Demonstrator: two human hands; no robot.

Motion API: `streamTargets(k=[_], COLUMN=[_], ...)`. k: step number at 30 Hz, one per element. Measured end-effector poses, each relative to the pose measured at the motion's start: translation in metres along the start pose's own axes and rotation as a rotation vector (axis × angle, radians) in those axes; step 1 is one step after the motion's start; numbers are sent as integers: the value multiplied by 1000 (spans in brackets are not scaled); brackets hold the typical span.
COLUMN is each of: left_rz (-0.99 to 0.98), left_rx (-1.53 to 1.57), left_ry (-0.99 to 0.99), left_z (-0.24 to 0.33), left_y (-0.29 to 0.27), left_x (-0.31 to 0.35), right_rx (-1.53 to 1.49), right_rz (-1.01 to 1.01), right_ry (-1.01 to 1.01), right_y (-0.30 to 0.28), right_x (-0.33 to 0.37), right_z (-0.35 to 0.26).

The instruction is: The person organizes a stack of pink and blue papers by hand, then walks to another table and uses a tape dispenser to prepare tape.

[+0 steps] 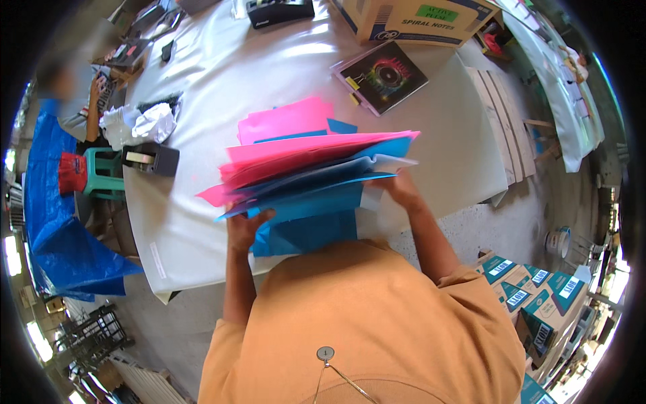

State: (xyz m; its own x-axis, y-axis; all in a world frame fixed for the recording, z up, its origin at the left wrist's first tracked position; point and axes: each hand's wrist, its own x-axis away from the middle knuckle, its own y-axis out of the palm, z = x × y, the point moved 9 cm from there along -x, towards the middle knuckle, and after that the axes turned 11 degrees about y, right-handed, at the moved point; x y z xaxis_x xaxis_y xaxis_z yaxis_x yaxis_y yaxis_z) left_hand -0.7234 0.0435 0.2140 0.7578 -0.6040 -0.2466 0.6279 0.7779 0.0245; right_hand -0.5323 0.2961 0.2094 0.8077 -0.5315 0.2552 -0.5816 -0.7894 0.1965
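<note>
Fanned sheets (303, 176) are gripped by left hand (243, 229) at eight o'clock, right hand (402, 190) at four. Slippage could be caused by uneven pinching.

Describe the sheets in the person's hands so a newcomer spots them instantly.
At the near side of the big pale table, find the left hand and right hand. Between them is a fanned sheet bundle, pink and blue. Unlike the pink sheet beyond, it is held by both hands.
</note>
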Motion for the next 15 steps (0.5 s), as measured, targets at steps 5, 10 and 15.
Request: streamTargets(k=[5, 10, 15], left_rz=[-10, -118, 159], left_rx=[-44, -141, 9], left_ry=[-177, -184, -72], left_z=[-6, -44, -1], left_y=[-3, -20, -8], left_x=[10, 40, 18], right_rx=[56, 161, 11], right_rz=[35, -20, 31], right_ry=[126, 58, 130], right_y=[3, 8, -7], right_x=[5, 21, 27], right_z=[7, -4, 0])
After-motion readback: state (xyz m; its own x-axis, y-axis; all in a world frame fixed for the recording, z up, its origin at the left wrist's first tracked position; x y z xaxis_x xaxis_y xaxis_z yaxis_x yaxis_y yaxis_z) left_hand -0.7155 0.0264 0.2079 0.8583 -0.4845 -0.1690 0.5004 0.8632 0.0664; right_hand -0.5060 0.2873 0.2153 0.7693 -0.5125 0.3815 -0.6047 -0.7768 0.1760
